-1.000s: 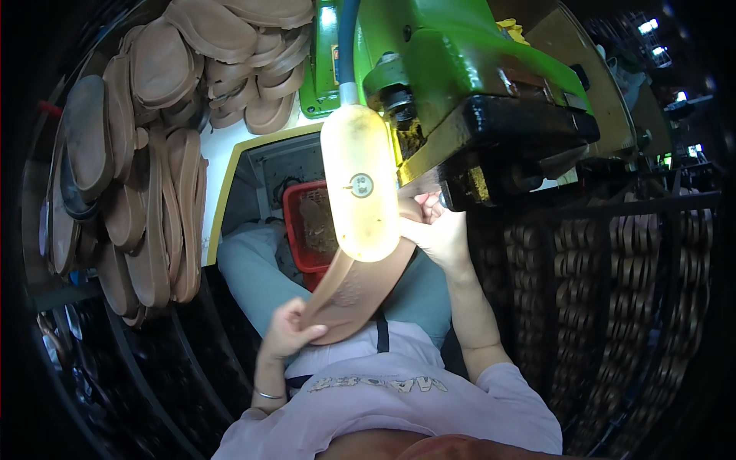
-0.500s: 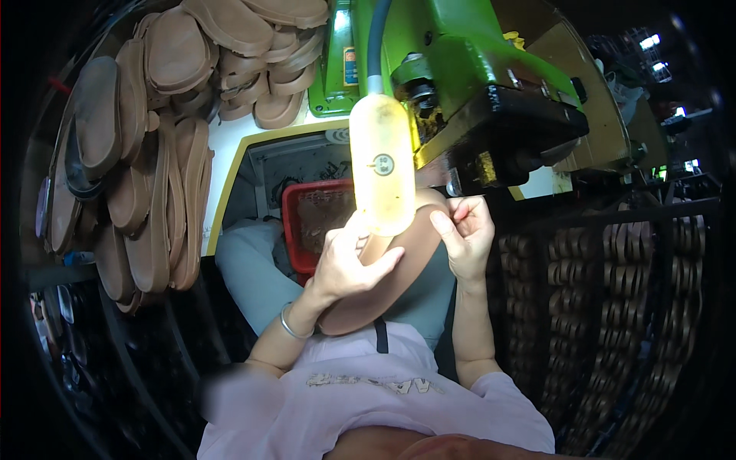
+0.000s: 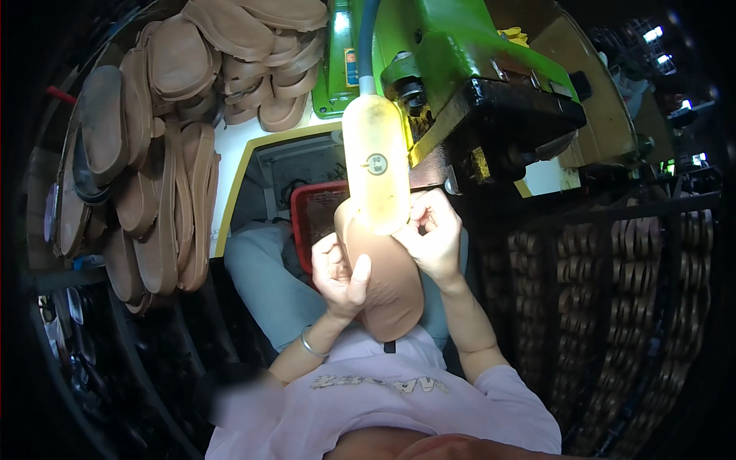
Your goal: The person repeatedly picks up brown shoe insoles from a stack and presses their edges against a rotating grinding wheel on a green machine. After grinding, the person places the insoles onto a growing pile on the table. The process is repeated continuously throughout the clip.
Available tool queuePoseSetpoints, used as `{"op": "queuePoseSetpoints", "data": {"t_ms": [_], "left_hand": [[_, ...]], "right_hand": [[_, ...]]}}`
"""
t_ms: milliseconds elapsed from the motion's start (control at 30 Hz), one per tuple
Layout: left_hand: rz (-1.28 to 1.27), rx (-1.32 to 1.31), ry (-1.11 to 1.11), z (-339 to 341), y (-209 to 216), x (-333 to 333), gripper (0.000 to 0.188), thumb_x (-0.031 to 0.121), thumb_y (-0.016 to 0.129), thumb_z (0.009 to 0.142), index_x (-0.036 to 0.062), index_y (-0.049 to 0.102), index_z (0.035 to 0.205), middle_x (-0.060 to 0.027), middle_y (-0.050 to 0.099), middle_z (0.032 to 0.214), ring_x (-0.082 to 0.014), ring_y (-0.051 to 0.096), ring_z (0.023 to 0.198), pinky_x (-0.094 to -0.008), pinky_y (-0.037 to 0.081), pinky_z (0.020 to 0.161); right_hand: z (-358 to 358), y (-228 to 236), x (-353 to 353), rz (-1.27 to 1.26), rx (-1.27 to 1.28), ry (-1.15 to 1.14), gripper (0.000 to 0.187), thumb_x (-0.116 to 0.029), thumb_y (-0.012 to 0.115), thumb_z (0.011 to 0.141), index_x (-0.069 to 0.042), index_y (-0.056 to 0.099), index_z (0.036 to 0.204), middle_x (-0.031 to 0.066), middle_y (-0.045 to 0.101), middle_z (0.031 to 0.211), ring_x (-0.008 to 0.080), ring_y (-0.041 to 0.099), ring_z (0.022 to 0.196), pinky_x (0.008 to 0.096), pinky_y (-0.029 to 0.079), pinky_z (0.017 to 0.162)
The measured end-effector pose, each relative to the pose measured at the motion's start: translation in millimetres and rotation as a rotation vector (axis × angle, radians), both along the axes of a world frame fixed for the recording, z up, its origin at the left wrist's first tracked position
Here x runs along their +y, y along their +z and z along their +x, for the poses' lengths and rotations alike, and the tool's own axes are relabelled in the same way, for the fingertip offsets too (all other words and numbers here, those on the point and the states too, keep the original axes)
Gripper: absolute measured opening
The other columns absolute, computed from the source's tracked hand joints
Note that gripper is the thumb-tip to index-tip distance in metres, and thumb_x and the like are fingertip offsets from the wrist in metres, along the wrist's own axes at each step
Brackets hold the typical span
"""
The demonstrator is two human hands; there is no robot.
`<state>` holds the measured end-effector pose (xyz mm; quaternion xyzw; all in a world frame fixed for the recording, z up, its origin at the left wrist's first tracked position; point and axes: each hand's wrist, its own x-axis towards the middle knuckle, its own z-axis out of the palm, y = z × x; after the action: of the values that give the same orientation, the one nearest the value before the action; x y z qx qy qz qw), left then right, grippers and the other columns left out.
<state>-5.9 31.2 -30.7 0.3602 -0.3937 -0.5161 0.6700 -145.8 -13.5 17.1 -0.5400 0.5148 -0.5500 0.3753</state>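
Note:
A tan slide sandal (image 3: 389,287) lies over my lap, its broad end toward me and its far end partly hidden by a glowing yellow-white lamp head (image 3: 376,165). Along its left edge my left hand (image 3: 337,280) is closed, with the thumb on the upper face and the other fingers curled at the side. My right hand (image 3: 435,239) pinches at the far right edge, thumb and forefinger together. Whether a thin scrap sits in that pinch is too small to tell.
Tan slides (image 3: 165,207) are heaped on the left. A green machine (image 3: 468,46) with a dark head (image 3: 514,130) stands ahead on the right. Below the table opening is a red bin (image 3: 303,230). A cardboard box (image 3: 598,100) and racks of brown footwear (image 3: 598,284) are at right.
The slide has turned from slanting rightward to nearly straight away from me. My right hand has come in to the left, and my left hand has slid lower along the edge.

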Motion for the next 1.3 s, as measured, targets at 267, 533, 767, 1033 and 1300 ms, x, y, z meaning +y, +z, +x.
{"op": "queuePoseSetpoints", "data": {"t_ms": [267,533,767,1033,1300], "left_hand": [[0.022,0.023,-0.157,-28.9,-15.9,9.7,0.051,0.001,0.061,0.085,-0.0027,0.030,0.126,-0.0189,0.057,0.110,-0.0182,0.059,0.098,-0.0284,0.048,0.087],[0.140,-0.407,-0.461,-44.6,-42.0,-11.9,0.047,0.008,0.061,0.090,-0.0018,0.040,0.131,-0.0158,0.056,0.121,-0.0122,0.061,0.090,-0.0224,0.051,0.073],[-0.004,-0.604,0.013,14.1,-202.9,-43.6,0.016,-0.005,0.050,0.090,-0.0004,0.055,0.104,-0.0124,0.055,0.106,-0.0138,0.062,0.066,-0.0242,0.052,0.052],[-0.118,-0.287,0.290,41.0,-77.5,-136.6,0.018,-0.003,0.050,0.087,0.0015,0.051,0.105,-0.0117,0.056,0.097,-0.0158,0.056,0.067,-0.0285,0.051,0.055],[-0.101,-0.839,0.882,113.3,35.2,-306.3,0.059,0.020,0.070,0.084,0.0004,0.038,0.130,-0.0201,0.041,0.129,-0.0253,0.058,0.094,-0.0325,0.055,0.062]], "right_hand": [[-39.9,-3.2,21.2,0.087,0.107,0.013,0.040,-0.003,0.078,0.073,-0.001,0.053,0.104,0.0032,0.059,0.083,0.0019,0.047,0.063,0.0166,0.038,0.053],[-193.0,44.7,26.3,0.189,-0.037,-0.417,0.044,-0.009,0.058,0.085,0.005,0.046,0.125,0.0123,0.063,0.089,0.0151,0.065,0.073,0.0247,0.053,0.042],[-165.3,10.1,-75.8,-0.070,-1.002,-0.295,0.033,0.001,0.055,0.082,0.008,0.046,0.113,0.0213,0.051,0.113,0.0347,0.058,0.103,0.0567,0.054,0.085],[-105.8,-46.5,-191.6,0.076,-0.863,-0.365,0.039,0.002,0.057,0.080,0.005,0.042,0.116,0.0166,0.050,0.114,0.0287,0.056,0.103,0.0504,0.055,0.086],[-124.0,-38.0,-170.1,0.115,-0.480,-0.292,0.068,-0.024,0.065,0.087,-0.004,0.025,0.138,0.0099,0.054,0.088,0.0166,0.057,0.062,0.0273,0.051,0.050]]}}
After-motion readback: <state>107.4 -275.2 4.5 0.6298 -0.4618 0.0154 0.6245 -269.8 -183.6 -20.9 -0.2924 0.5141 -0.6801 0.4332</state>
